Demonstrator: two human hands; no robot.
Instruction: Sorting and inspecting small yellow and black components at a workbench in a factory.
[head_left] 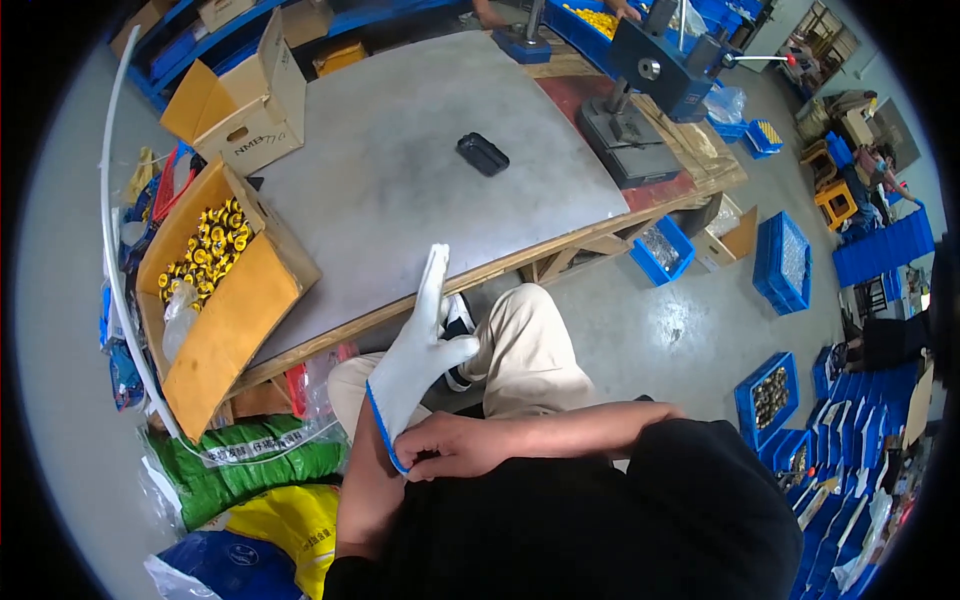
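My left hand (420,340) wears a white knit glove (398,378) with a blue-edged cuff. Its fingers are stretched out together toward the table edge, thumb pointing to the right, and it holds nothing. My bare right hand (456,443) reaches across my body with its fingers closed on the glove's cuff at the left wrist. Beyond the gloved fingers lies the grey tabletop (400,210), with a small black plastic tray (482,154) on it, out of reach of both hands.
An open carton (255,210) of yellow-and-black round parts stands at the table's left, another carton (250,125) behind it. A dark press (630,140) stands at the right. Green sack (240,455) and bags lie lower left; blue crates (783,262) stand on the floor right. Another person's hand (625,10) shows at the top.
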